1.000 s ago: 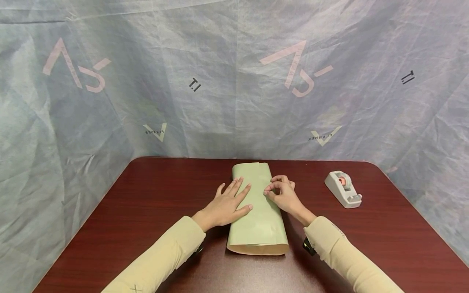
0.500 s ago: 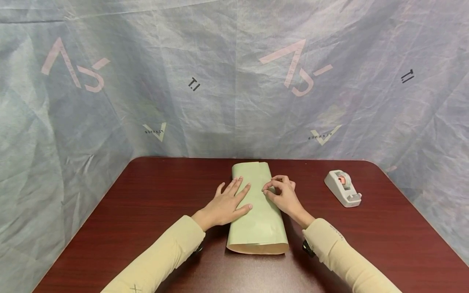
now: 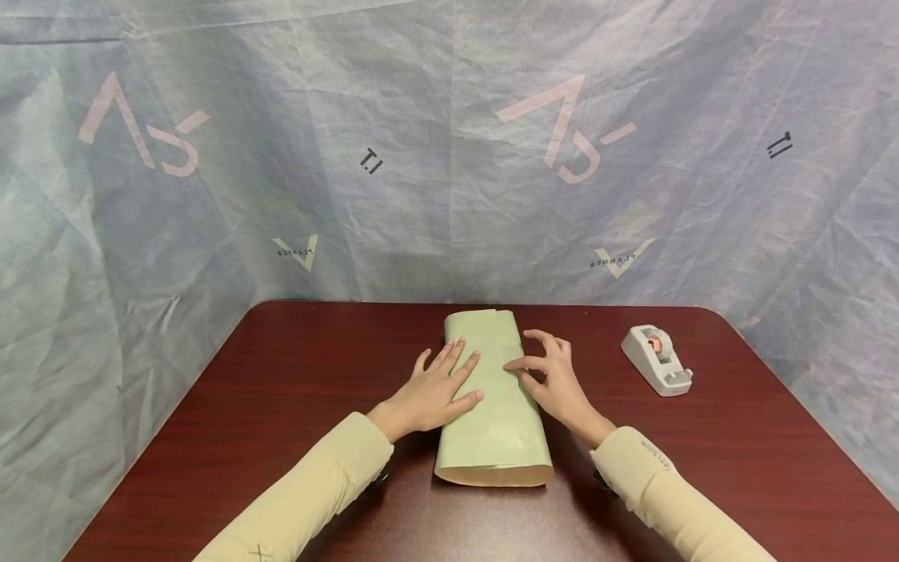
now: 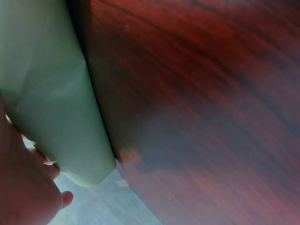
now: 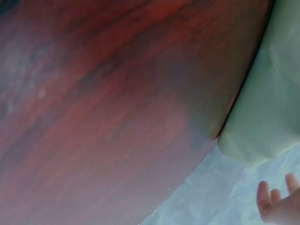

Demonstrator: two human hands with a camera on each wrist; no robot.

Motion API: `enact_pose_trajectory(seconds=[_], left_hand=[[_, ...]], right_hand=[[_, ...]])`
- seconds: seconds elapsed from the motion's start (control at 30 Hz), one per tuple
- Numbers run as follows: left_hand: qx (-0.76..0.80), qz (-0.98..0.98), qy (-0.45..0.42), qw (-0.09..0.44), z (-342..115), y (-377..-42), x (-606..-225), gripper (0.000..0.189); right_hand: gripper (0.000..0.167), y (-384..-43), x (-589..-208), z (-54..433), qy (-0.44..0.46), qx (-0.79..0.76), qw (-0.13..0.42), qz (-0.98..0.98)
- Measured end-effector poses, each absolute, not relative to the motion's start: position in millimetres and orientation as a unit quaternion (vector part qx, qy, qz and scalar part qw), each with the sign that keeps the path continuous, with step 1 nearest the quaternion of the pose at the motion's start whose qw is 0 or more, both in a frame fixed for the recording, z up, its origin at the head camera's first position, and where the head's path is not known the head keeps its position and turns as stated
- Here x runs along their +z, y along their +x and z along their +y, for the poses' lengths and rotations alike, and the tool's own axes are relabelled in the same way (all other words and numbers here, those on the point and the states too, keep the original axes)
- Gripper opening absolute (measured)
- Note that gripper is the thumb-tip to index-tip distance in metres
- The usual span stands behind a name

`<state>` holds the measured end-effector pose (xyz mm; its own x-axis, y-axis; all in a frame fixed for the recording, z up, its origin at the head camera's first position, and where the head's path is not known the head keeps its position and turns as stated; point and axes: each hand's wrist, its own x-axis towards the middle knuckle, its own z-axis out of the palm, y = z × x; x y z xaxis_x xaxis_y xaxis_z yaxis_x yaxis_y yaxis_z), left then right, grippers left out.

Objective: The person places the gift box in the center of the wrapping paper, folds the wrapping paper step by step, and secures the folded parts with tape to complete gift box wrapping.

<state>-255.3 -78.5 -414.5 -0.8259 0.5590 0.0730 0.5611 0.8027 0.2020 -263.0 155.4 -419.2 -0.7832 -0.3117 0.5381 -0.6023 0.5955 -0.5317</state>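
A pale green sheet of paper, rolled into a flattened tube [image 3: 495,433], lies lengthwise in the middle of the table in the head view. Its near end gapes slightly and shows a cream inside. My left hand [image 3: 430,396] rests on the tube's left half with fingers spread. On the other side, my right hand [image 3: 558,382] touches the paper near its right edge with the index fingertip, thumb apart from it. Both wrist views catch the tube's side, the left one at its left edge [image 4: 65,98] and the right one at its right edge [image 5: 267,108].
A white tape dispenser [image 3: 646,363] with an orange-cored roll stands on the table's right side. The dark red wooden table [image 3: 302,367] has rounded far corners. Grey printed cloth [image 3: 449,195] hangs behind it and along both sides.
The right hand's thumb and index finger have parted from a pinch, and the hand has turned and shifted slightly right. My left hand and the paper tube have stayed put.
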Motion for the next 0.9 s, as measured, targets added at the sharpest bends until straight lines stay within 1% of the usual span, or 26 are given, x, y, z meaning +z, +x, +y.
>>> enact_pose_trajectory(seconds=[0.1,0.17,0.33,0.53,0.63,0.9], left_hand=[[-0.112,-0.949,-0.294,0.003,-78.9,-254.5,-414.1,0.069],[-0.111,-0.949,-0.295,0.003,-79.0,-254.7,-414.6,0.069],[-0.117,-0.949,-0.293,-0.003,-78.8,-256.3,-416.6,0.07],[-0.125,-0.944,-0.305,0.001,-80.3,-252.0,-416.1,0.07],[-0.121,-0.94,-0.318,0.003,-81.9,-247.3,-416.3,0.071],[-0.115,-0.935,-0.336,0.0,-86.5,-235.7,-418.0,0.073]], right_hand=[[0.017,-263.1,-419.4,154.9,0.257,0.363,0.193,-0.875],[0.016,-262.8,-419.2,155.2,0.25,0.366,0.179,-0.878],[0.024,-258.5,-416.0,159.9,0.242,0.381,0.134,-0.882],[0.034,-248.7,-412.7,167.8,0.314,0.35,0.126,-0.874],[0.039,-242.9,-413.6,172.6,0.346,0.339,0.111,-0.868],[0.047,-231.7,-417.5,180.7,0.376,0.309,0.071,-0.871]])
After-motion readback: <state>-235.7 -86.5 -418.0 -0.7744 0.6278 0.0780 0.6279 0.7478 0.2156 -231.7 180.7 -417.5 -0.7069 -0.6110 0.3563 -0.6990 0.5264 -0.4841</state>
